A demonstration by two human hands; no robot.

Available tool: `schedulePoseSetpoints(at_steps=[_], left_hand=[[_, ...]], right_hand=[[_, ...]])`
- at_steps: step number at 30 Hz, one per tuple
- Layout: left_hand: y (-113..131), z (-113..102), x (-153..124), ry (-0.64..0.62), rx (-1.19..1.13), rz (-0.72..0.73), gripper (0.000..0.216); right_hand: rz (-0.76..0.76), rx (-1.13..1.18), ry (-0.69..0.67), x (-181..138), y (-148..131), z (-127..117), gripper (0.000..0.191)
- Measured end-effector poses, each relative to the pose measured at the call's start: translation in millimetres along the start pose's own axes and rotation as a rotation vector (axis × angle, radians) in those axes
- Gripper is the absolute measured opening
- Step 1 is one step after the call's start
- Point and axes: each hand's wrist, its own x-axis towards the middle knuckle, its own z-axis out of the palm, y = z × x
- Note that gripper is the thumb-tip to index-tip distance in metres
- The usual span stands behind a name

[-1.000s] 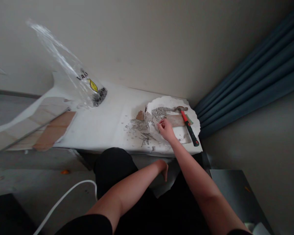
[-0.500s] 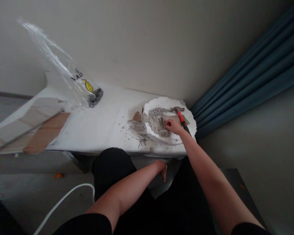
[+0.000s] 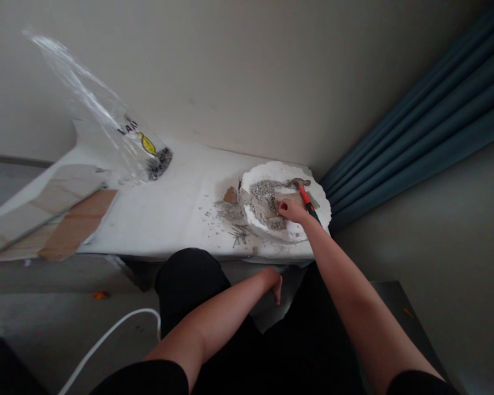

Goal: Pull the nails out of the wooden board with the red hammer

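Right-hand grip [image 3: 291,210]: curled; whether pinching anything, cannot tell. Hammer [image 3: 306,199]: nearer this hand, at two o'clock, long axis eleven to five. Grey grit [image 3: 266,188]: ten o'clock.

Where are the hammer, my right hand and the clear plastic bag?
Hammer [image 3: 304,195]: head view, red part of its handle.
Right hand [image 3: 293,210]: head view, back of the hand.
Clear plastic bag [image 3: 113,118]: head view, clear film up and left of the printed lettering.
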Motion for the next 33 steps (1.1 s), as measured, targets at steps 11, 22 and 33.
schedulePoseSetpoints(at_steps=[11, 22, 33], left_hand=[[0.7, 0.6, 7.5, -0.029, 0.075, 0.028, 0.059], [0.3, 1.2, 6.5, -0.019, -0.019, -0.003, 0.061], [-2.3, 1.3, 6.6, -0.029, 0.005, -0.014, 0.062]], right_hand=[[0.014, -0.002, 0.008, 1.2, 4.1, 2.8, 0.010], [-0.036, 0.014, -0.015, 1.3, 7.6, 0.4, 0.012], [-0.031, -0.028, -0.070, 4.9, 0.5, -3.2, 0.010]])
